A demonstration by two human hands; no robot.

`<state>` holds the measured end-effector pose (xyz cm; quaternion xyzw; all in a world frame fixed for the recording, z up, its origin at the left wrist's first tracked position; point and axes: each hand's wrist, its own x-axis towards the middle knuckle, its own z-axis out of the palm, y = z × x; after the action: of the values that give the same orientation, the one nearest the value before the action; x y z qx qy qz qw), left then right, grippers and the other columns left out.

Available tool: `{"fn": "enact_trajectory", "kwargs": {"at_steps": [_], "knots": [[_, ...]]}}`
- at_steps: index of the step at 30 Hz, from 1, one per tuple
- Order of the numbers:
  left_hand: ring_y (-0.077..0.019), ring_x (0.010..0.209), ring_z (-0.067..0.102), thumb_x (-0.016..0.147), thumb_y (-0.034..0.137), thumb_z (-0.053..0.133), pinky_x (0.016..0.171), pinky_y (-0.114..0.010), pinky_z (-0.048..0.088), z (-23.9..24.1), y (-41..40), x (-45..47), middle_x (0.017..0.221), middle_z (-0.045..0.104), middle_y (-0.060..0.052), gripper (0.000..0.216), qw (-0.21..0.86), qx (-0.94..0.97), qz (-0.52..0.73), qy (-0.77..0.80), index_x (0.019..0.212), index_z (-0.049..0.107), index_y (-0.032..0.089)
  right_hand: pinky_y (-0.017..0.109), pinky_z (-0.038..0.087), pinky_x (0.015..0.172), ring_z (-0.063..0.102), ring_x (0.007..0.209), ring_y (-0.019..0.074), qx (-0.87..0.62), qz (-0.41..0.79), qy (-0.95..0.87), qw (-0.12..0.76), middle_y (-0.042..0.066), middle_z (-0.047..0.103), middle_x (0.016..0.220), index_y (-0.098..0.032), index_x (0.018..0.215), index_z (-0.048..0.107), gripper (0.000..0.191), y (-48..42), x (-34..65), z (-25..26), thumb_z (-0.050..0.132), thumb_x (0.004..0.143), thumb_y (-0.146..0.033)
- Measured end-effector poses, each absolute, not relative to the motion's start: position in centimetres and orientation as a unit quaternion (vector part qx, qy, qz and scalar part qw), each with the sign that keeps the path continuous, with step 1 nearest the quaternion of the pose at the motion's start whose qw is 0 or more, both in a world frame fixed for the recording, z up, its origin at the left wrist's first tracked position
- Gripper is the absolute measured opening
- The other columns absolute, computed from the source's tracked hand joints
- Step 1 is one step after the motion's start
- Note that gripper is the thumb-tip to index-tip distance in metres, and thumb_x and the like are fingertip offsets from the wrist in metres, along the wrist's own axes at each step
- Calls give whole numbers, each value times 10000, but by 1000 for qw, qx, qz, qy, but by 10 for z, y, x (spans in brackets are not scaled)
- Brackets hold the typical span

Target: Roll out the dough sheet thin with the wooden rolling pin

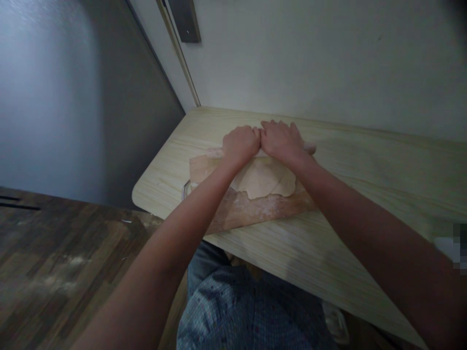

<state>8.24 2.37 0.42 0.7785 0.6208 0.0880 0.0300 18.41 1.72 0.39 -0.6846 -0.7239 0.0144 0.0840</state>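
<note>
Side by side, my left hand [241, 143] and my right hand [280, 140] press on a wooden rolling pin [310, 148], with their thumb sides touching or nearly so. My left fingers curl over the pin; my right hand is laid across it, its fingertips partly hidden. The pin's ends stick out on both sides of the hands. Beneath and in front of it lies a flattened sheet of pale dough [266, 177] with an uneven near edge. The dough rests on a floured wooden cutting board [251, 211], which has a metal ring handle [184, 191] at its left end.
A light wood-grain table [372, 194] carries the board, its rounded corner at the left. A pale wall [310, 58] stands behind it. To the left are a grey glossy panel [54, 97] and a dark wooden floor [73, 262]. A white object [444, 247] is at the right edge.
</note>
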Motion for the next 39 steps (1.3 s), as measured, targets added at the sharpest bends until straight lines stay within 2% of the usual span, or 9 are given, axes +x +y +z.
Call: {"fn": "enact_trajectory", "kwargs": {"at_steps": [7,13,19,25,31,34,39], "knots": [[-267,887,610,922,309,168,719,-377,439,4,7,80,955,658,-135,496,-7,799,75,596,984,633,149,489,294,940,514,1078,281,-691,7,-719,78,130,596,1145,-151,1094,583,390,3,181,6,259,903,-255],[-263,832,621,933,343,141,695,-381,430,-2,-12,77,889,670,-131,526,-44,806,95,583,935,629,146,453,335,874,535,1030,278,-677,-34,-731,76,138,619,1089,-152,1051,599,404,-15,180,4,239,901,-261],[-254,904,592,931,287,161,811,-411,394,-4,-34,74,928,662,-125,481,-67,798,128,586,891,615,135,438,317,912,535,1041,257,-665,-58,-739,92,128,629,1086,-144,1031,605,424,-36,179,-1,209,908,-233],[-248,1104,502,934,280,185,931,-403,337,-8,-54,66,1092,618,-124,423,-78,818,148,551,1013,572,129,466,279,987,426,1203,260,-629,-62,-765,121,102,537,1270,-147,1179,553,443,-62,183,-4,217,924,-284],[-226,1262,375,940,301,191,1023,-353,274,-8,-64,50,1324,481,-128,463,-64,847,135,510,1264,438,80,391,289,1017,425,1223,207,-568,-61,-813,110,76,512,1301,-179,1242,519,455,-74,202,-2,219,922,-301],[-218,1266,374,941,305,199,1030,-339,267,-7,-62,38,1331,475,-128,474,-55,854,138,498,1295,412,72,390,293,1014,439,1213,209,-557,-53,-821,114,84,523,1289,-153,1230,529,458,-73,215,-2,222,923,-296],[-222,1217,436,940,301,201,997,-347,306,-8,-57,25,1247,551,-129,455,-60,847,138,510,1250,463,96,382,302,993,500,1137,209,-571,-58,-810,124,88,592,1202,-135,1137,587,450,-71,229,-4,216,929,-279]]}}
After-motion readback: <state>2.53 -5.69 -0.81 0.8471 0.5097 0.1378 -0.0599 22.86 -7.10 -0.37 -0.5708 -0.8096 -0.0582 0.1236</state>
